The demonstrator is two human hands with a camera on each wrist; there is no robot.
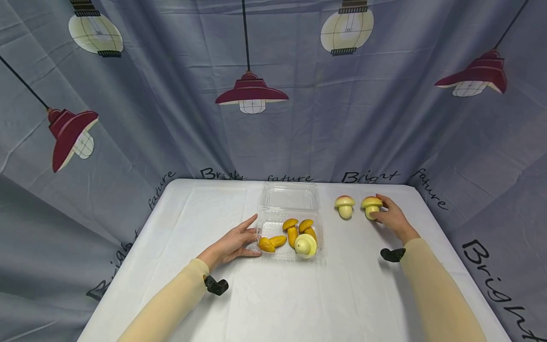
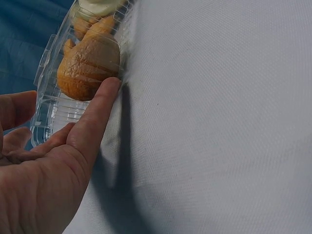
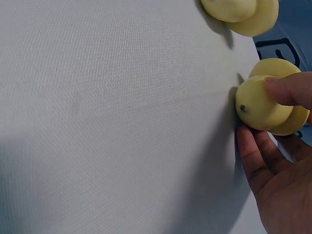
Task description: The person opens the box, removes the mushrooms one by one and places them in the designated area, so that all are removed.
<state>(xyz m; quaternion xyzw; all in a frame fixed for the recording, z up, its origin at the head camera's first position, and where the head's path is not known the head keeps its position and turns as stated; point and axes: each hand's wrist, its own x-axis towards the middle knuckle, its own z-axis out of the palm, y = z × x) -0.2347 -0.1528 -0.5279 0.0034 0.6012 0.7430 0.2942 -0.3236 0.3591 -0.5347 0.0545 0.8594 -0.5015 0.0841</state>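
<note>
At the right of the table, my right hand holds a pale yellow toy mushroom between thumb and fingers; in the right wrist view the thumb lies on its stem. A similar mushroom stands just left of it. My left hand, fingers spread, rests against the left side of a clear plastic clamshell box, its lid laid back. Inside are several orange-brown mushrooms and one pale yellow mushroom. In the left wrist view the thumb touches the box wall beside an orange-brown mushroom.
A white cloth covers the table. Behind it and along both sides hangs a grey-blue curtain printed with lamps and lettering. Each wrist wears a small black camera mount.
</note>
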